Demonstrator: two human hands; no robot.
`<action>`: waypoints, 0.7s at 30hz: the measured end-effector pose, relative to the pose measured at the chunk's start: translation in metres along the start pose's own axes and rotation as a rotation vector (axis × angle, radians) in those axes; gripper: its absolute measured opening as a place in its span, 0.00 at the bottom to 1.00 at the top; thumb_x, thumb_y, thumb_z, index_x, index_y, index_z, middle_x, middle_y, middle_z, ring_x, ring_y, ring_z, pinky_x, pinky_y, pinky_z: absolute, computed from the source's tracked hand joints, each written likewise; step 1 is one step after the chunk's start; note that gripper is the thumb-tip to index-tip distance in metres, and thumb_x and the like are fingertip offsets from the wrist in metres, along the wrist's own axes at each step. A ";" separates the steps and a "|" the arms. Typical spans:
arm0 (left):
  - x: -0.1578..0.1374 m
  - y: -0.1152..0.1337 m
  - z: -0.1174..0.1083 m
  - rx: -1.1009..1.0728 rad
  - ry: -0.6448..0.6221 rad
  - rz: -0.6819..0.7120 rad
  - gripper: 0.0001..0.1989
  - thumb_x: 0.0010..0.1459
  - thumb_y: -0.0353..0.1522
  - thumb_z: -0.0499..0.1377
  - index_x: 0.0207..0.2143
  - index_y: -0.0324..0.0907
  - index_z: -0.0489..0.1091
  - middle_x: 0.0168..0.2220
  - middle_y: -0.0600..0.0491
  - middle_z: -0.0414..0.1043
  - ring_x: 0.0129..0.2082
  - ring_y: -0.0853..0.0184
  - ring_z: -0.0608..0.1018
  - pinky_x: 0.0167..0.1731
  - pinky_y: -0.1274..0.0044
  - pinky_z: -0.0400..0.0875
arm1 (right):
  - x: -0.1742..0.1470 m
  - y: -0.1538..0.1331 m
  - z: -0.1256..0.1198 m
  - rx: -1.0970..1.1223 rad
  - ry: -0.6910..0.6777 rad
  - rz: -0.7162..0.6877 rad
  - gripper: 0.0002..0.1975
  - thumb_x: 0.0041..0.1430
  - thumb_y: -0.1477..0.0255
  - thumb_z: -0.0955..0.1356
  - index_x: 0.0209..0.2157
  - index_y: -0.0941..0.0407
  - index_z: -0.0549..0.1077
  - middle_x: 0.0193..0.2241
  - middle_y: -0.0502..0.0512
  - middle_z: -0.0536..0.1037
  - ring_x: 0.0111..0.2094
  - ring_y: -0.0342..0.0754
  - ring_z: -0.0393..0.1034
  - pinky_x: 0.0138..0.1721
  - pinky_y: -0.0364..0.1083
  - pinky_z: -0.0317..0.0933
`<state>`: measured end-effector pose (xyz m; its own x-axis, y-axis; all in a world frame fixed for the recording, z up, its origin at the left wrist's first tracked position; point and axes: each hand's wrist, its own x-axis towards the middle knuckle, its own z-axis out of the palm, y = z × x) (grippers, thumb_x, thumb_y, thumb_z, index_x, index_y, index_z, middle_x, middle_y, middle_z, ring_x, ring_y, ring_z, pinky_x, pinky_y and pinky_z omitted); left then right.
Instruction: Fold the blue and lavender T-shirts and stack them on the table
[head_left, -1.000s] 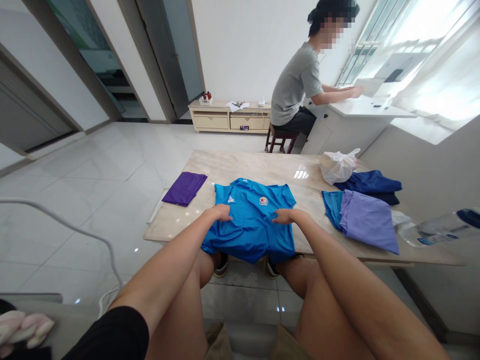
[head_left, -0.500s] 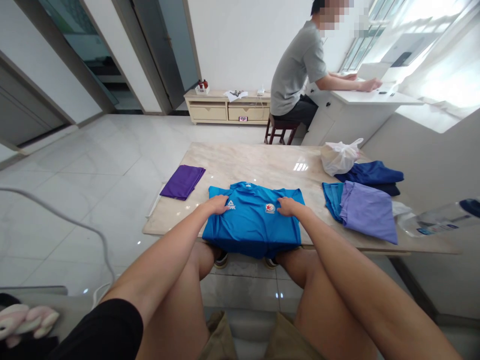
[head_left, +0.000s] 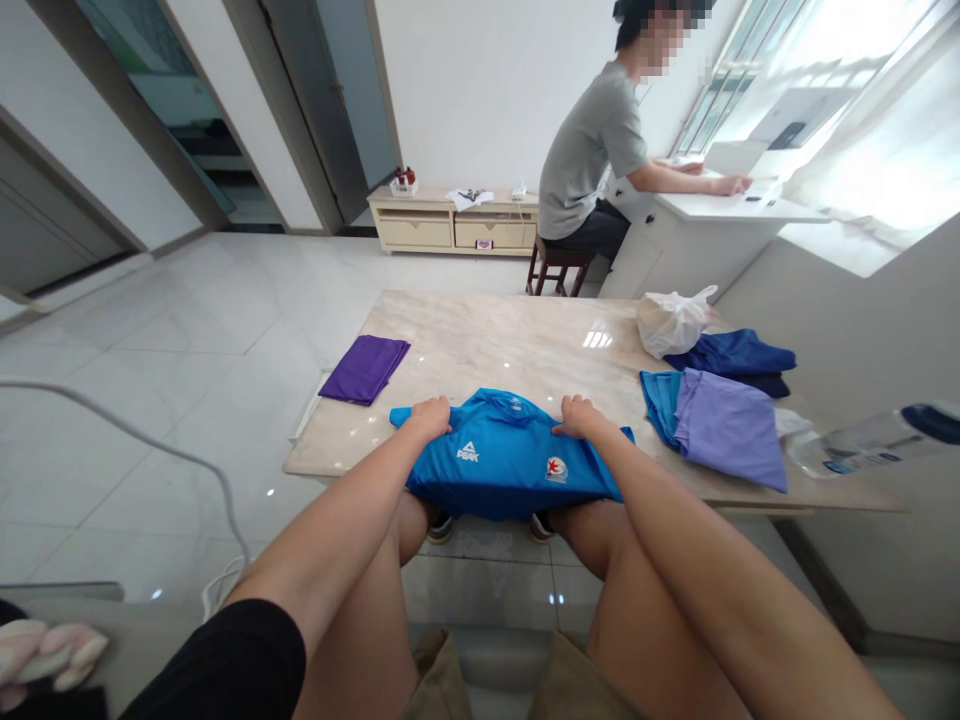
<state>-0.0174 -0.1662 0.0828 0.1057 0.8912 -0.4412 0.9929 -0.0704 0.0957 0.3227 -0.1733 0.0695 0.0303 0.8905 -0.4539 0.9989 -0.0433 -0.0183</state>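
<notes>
A bright blue T-shirt (head_left: 510, 455) with a white PEAK logo and a round red-and-white badge lies at the front edge of the table, its lower part hanging over. My left hand (head_left: 433, 416) is closed on the shirt's shoulder, left of the collar. On the other shoulder my right hand (head_left: 577, 415) grips the fabric, fingers curled round it. The collar bulges up between my hands, and the sleeves stick out beyond my wrists.
A folded purple cloth (head_left: 365, 369) lies on the left of the marble table (head_left: 495, 330). At right are folded lilac clothes (head_left: 729, 425), dark blue clothes (head_left: 739, 350), a white plastic bag (head_left: 675, 318) and a clear bottle (head_left: 870, 440). Beyond, a person (head_left: 589, 150) sits at a white desk.
The shirt's top has come nearer to me and bunched, its collar now raised. My hands have moved from the chest up to the shoulders and hold the fabric.
</notes>
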 end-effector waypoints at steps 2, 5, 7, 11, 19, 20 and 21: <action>-0.002 0.002 -0.001 -0.008 0.003 -0.014 0.34 0.61 0.45 0.71 0.64 0.41 0.69 0.61 0.33 0.78 0.62 0.46 0.81 0.55 0.69 0.76 | 0.000 0.001 0.002 0.042 -0.009 -0.009 0.39 0.64 0.58 0.77 0.68 0.63 0.68 0.66 0.76 0.71 0.68 0.66 0.67 0.63 0.55 0.65; -0.003 0.002 -0.003 -0.077 -0.041 -0.020 0.34 0.68 0.50 0.64 0.66 0.40 0.64 0.52 0.37 0.84 0.48 0.53 0.88 0.45 0.73 0.77 | 0.003 0.007 0.005 0.170 -0.070 -0.059 0.35 0.62 0.59 0.78 0.65 0.61 0.72 0.61 0.70 0.79 0.60 0.62 0.76 0.56 0.51 0.70; -0.002 0.003 -0.005 -0.134 -0.099 -0.016 0.32 0.70 0.52 0.61 0.65 0.41 0.65 0.44 0.43 0.86 0.36 0.57 0.88 0.39 0.73 0.76 | 0.005 0.010 0.006 0.202 -0.122 -0.111 0.31 0.59 0.62 0.80 0.61 0.58 0.77 0.57 0.65 0.82 0.55 0.59 0.80 0.52 0.48 0.71; 0.002 0.004 -0.003 -0.104 -0.211 0.038 0.22 0.67 0.51 0.64 0.50 0.43 0.77 0.34 0.50 0.85 0.32 0.59 0.86 0.37 0.74 0.74 | 0.007 0.006 0.004 0.145 -0.223 -0.212 0.23 0.55 0.65 0.80 0.52 0.55 0.83 0.51 0.57 0.86 0.49 0.57 0.82 0.47 0.46 0.71; 0.003 0.010 -0.002 -0.096 -0.151 0.162 0.11 0.54 0.36 0.75 0.34 0.43 0.79 0.37 0.50 0.83 0.44 0.58 0.84 0.43 0.76 0.74 | 0.002 -0.010 -0.005 0.082 -0.185 -0.246 0.15 0.54 0.66 0.77 0.44 0.57 0.82 0.44 0.58 0.85 0.44 0.54 0.78 0.39 0.44 0.66; 0.002 0.011 -0.003 -0.115 -0.147 0.184 0.10 0.56 0.36 0.75 0.36 0.42 0.79 0.38 0.51 0.83 0.44 0.59 0.84 0.43 0.75 0.76 | 0.001 -0.011 -0.005 0.091 -0.186 -0.251 0.14 0.55 0.66 0.76 0.43 0.57 0.82 0.44 0.57 0.85 0.43 0.53 0.78 0.39 0.44 0.65; 0.000 0.012 -0.003 -0.138 -0.138 0.199 0.11 0.59 0.37 0.73 0.40 0.41 0.80 0.41 0.50 0.82 0.44 0.59 0.84 0.45 0.73 0.77 | 0.000 -0.011 -0.005 0.099 -0.193 -0.258 0.13 0.56 0.67 0.75 0.42 0.56 0.81 0.42 0.56 0.84 0.43 0.52 0.77 0.38 0.43 0.64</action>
<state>-0.0061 -0.1657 0.0863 0.3137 0.7958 -0.5179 0.9361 -0.1679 0.3090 0.3121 -0.1700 0.0741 -0.2396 0.7759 -0.5836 0.9642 0.1198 -0.2367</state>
